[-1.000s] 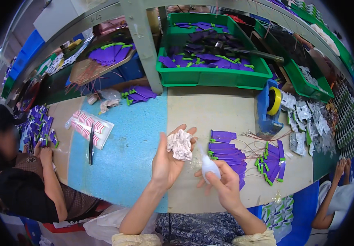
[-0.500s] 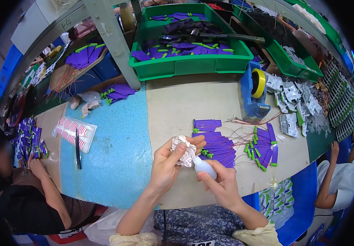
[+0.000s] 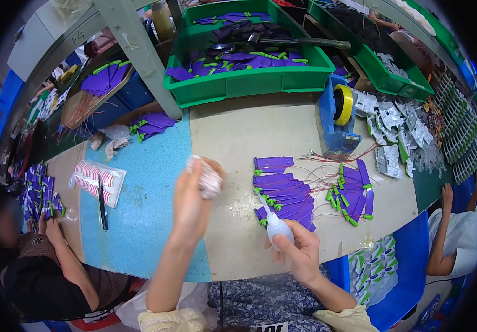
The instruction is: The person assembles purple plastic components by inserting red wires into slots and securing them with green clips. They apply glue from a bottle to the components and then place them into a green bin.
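Note:
My left hand (image 3: 189,202), blurred by motion, is closed around a crumpled pinkish-white wad (image 3: 211,182); I cannot tell whether it is cloth or paper. It hovers where the blue mat meets the pale tabletop. In my right hand (image 3: 299,250) is a small white squeeze bottle (image 3: 279,228) with a thin nozzle, gripped between thumb and fingers. The nozzle points up and left, over or beside the green ends of a fanned row of purple strips (image 3: 288,193) with red wires. Whether its tip touches them cannot be made out.
Right of the row lies another cluster of purple strips (image 3: 354,193), below a blue tape dispenser (image 3: 338,124). A green bin (image 3: 249,83) of purple parts stands at the back. A striped pack (image 3: 99,182) and black tweezers (image 3: 103,203) lie on the blue mat. Co-workers sit at both sides.
My left hand has carried the wad left and up, away from the bottle. The bottle's nozzle, earlier against the wad, now stands free by the purple strips. The view has shifted slightly.

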`<action>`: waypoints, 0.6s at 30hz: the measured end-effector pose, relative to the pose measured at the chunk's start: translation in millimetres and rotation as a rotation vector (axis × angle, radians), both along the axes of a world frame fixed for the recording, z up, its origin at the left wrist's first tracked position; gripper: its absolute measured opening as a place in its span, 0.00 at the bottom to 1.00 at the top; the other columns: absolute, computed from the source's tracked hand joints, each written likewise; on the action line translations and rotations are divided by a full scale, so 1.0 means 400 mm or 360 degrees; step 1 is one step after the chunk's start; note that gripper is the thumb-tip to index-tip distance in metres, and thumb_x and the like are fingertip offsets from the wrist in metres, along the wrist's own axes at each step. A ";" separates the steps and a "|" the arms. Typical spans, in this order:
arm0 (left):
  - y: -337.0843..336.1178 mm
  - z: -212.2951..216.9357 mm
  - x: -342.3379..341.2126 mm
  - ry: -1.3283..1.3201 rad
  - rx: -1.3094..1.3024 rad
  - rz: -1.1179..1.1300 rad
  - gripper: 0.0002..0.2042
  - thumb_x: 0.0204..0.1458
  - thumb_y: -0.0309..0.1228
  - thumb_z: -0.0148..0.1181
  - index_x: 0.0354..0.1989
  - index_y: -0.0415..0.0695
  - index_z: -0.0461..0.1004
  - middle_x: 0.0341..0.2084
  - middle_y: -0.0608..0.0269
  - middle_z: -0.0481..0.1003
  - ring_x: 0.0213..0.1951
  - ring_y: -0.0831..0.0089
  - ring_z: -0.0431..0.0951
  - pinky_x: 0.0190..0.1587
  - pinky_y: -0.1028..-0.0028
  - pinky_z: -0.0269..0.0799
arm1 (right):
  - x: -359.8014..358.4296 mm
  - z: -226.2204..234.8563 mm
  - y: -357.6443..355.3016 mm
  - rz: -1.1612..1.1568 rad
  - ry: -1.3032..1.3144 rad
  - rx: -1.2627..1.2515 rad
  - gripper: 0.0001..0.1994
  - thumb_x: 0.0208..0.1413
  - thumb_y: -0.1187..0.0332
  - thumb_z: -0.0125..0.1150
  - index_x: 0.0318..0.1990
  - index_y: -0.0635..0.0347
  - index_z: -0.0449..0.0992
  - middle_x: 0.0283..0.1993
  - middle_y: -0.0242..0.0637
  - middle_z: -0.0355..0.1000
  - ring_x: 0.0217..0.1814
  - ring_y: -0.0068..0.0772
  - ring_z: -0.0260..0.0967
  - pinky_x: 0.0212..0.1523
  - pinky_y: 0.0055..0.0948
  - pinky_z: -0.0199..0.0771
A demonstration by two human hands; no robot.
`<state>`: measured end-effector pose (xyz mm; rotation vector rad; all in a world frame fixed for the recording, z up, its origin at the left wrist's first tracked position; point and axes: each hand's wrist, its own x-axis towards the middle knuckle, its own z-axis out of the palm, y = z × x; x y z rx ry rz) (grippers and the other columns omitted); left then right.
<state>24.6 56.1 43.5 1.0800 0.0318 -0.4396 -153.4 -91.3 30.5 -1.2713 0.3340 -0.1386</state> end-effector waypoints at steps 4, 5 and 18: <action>-0.025 -0.013 -0.082 0.0301 -0.0377 -0.0438 0.23 0.70 0.40 0.39 0.63 0.36 0.67 0.40 0.60 0.76 0.42 0.72 0.76 0.44 0.71 0.73 | 0.015 0.010 -0.006 0.0050 -0.0051 0.0106 0.15 0.65 0.68 0.60 0.53 0.68 0.74 0.34 0.37 0.79 0.25 0.17 0.71 0.21 0.17 0.66; -0.019 -0.016 -0.080 0.0290 -0.0332 -0.0422 0.27 0.68 0.41 0.36 0.68 0.36 0.62 0.40 0.60 0.75 0.42 0.70 0.76 0.44 0.69 0.71 | 0.015 0.013 -0.012 0.0027 -0.0043 0.0117 0.14 0.65 0.68 0.60 0.53 0.68 0.74 0.35 0.37 0.79 0.25 0.17 0.71 0.21 0.17 0.65; -0.120 -0.133 0.088 -0.1709 0.1167 -0.0478 0.19 0.47 0.26 0.71 0.48 0.37 0.78 0.41 0.54 0.79 0.50 0.56 0.75 0.54 0.65 0.71 | 0.069 -0.016 -0.226 -0.0289 0.0169 -0.0457 0.12 0.66 0.62 0.61 0.42 0.64 0.77 0.27 0.30 0.75 0.24 0.12 0.62 0.23 0.16 0.57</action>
